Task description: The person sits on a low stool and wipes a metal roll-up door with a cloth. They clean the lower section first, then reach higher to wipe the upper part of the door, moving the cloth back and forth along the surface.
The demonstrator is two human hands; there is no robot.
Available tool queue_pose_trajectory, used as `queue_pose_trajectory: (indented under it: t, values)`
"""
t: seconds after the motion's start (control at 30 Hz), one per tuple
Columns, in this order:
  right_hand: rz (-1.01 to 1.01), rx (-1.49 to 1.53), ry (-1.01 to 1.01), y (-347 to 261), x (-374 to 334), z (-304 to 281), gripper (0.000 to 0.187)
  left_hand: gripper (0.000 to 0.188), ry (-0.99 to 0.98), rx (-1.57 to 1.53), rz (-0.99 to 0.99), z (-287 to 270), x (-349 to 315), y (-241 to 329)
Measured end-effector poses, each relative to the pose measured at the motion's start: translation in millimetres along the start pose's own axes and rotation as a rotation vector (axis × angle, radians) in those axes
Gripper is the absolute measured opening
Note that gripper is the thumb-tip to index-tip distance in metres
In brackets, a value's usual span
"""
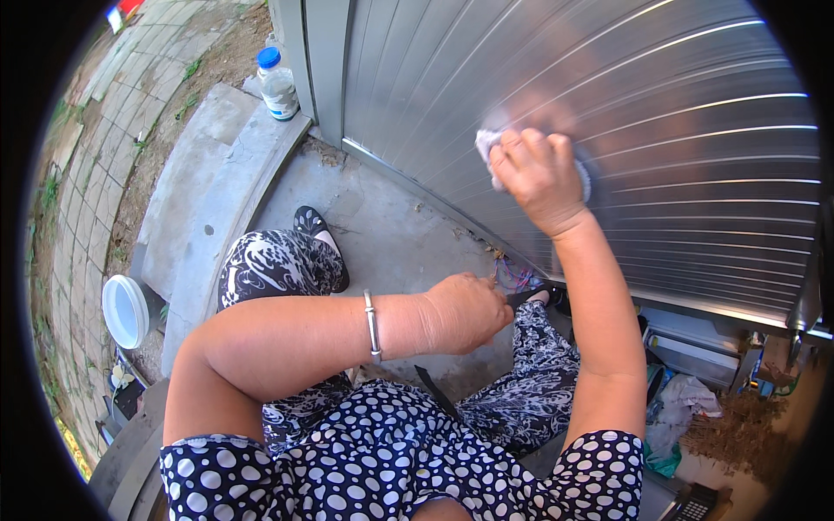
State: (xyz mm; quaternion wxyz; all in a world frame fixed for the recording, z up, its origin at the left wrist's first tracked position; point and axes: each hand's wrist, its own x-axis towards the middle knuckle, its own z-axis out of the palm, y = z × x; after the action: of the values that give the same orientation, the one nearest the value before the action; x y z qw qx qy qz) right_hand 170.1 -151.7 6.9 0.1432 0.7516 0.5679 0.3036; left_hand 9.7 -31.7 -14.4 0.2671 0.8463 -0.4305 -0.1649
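A white cloth (488, 143) is bunched under my right hand (537, 174), whose curled fingers press it against a grey ribbed metal door (695, 165). Part of the cloth pokes out on both sides of the hand. Across my lap, in front of my body, my left hand (469, 314) is closed, its back turned up. The fingers curl under, so whatever they may hold is hidden. A silver bangle (373, 326) circles my left wrist.
A clear jar with a blue lid (268, 57) stands on the concrete step (204, 165) by the door frame (326, 61). At left is a white bucket (127, 311). Bags (686, 404) and clutter lie at lower right, with a dark phone-like handset (695, 502) nearby.
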Motion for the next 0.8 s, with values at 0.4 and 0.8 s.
queue_pose_trajectory:
  t: [0.4,0.8]
  values:
    - [-0.109,0.223,-0.388,-90,-83,130,0.010,0.028,0.006,-0.040,-0.040,-16,1,-8]
    - [0.405,0.108,0.003,3,-53,-108,0.034,0.033,-0.050,0.012,-0.078,-7,11,-16]
